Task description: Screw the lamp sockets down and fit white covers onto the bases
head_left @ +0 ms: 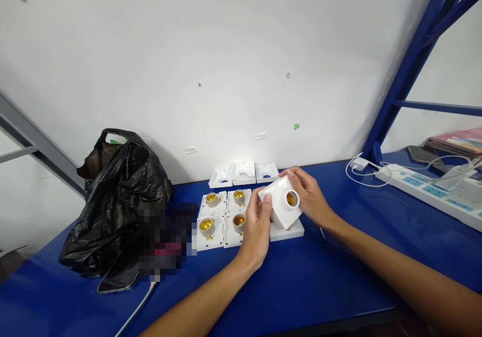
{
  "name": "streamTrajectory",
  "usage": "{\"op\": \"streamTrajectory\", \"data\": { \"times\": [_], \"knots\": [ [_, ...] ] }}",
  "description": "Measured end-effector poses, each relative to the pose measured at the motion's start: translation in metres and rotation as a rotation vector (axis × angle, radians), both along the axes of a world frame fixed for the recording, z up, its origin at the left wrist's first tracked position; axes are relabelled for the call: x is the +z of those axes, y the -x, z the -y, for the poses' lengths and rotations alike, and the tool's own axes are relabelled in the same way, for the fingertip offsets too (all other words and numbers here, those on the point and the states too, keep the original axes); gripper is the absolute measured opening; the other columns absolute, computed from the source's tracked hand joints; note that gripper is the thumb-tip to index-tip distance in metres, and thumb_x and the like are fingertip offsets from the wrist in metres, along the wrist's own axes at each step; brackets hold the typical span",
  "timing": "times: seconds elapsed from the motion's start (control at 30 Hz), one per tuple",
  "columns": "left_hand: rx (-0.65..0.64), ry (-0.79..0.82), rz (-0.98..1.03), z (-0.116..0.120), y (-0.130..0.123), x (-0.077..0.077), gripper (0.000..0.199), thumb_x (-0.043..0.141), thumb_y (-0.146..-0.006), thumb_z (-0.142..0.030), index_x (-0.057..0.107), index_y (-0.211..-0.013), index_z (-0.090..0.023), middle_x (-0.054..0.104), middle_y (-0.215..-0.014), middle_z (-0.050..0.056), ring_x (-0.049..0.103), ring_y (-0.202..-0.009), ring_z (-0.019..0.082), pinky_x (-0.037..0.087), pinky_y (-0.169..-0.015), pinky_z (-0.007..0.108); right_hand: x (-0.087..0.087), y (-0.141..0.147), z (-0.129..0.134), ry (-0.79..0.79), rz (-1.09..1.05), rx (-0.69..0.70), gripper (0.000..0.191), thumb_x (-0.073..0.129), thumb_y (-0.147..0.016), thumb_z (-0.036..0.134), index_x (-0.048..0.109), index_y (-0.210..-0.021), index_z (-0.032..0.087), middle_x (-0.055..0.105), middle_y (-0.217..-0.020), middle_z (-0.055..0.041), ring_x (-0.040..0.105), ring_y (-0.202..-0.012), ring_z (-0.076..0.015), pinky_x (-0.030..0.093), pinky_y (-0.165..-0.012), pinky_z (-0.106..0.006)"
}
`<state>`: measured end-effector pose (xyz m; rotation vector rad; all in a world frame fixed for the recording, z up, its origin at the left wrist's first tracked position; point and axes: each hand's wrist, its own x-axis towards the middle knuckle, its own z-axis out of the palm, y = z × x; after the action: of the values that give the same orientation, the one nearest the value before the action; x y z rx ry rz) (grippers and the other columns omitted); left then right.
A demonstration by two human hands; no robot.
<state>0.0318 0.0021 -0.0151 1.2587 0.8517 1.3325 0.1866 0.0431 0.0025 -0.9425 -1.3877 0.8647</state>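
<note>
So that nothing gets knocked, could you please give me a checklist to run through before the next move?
1. White socket held by left hand and right hand: ok.
2. Its inner parts seated properly: cannot tell.
3. Uncovered sockets resting with openings up: ok.
4. Space beneath the held socket bare: not ok, a white piece lies there.
5. Black bag apart from both hands: ok.

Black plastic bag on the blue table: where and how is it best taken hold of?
I'd take the black plastic bag by the handle loop at its top, coming from above. The loop stands up and open, whereas the crumpled, slack sides would probably just bunch in the grip. Pixelation hides what lies at its lower right.
</note>
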Motion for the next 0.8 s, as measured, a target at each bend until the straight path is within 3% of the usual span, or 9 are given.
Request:
{"op": "streamTrajectory", "data": {
  "times": [0.23,0.43,0.67,0.8],
  "knots": [
    [-0.049,-0.072,-0.033,0.0039,-0.0047,0.0005,0.042,0.060,-0.102,-0.051,0.060,-0.133,-0.023,0.070,-0.128,0.008,0.068,-0.111,0.023,0.054,-0.096,0.033,0.0069,-0.0033,0.0034,-0.022,0.018,-0.064,0.034,0.052,-0.101,0.056,0.062,-0.105,0.024,0.055,-0.073,0.0034,0.046,-0.060,-0.0130,0.038,-0.054,-0.026],
    [-0.056,-0.081,-0.051,0.0046,-0.0052,-0.0036,0.040,0.057,-0.104,-0.051,0.059,-0.132,-0.023,0.070,-0.127,0.009,0.067,-0.111,0.024,0.054,-0.092,0.033,0.0024,-0.0060,-0.0012,-0.066,0.099,-0.054,0.046,0.046,-0.101,0.061,0.057,-0.081,0.021,0.048,-0.070,0.0030,0.042,-0.064,-0.0139,0.036,-0.058,-0.027],
    [-0.084,-0.104,-0.025,0.0056,-0.0051,0.0003,0.034,0.056,-0.105,-0.048,0.058,-0.130,-0.024,0.067,-0.132,0.007,0.064,-0.118,0.023,0.052,-0.096,0.032,0.0016,-0.0042,0.0022,-0.100,0.043,-0.072,0.042,0.047,-0.102,0.059,0.054,-0.081,0.023,0.045,-0.071,0.0036,0.040,-0.063,-0.0135,0.035,-0.056,-0.026],
    [-0.104,-0.126,-0.079,0.0031,-0.0044,0.0022,0.028,0.059,-0.103,-0.046,0.062,-0.116,-0.022,0.070,-0.120,0.006,0.066,-0.111,0.021,0.052,-0.095,0.031,0.0013,-0.0071,-0.0003,-0.111,-0.020,-0.132,0.044,0.047,-0.102,0.059,0.050,-0.077,0.023,0.046,-0.071,0.0035,0.041,-0.063,-0.0131,0.035,-0.055,-0.026]
  ]
}}
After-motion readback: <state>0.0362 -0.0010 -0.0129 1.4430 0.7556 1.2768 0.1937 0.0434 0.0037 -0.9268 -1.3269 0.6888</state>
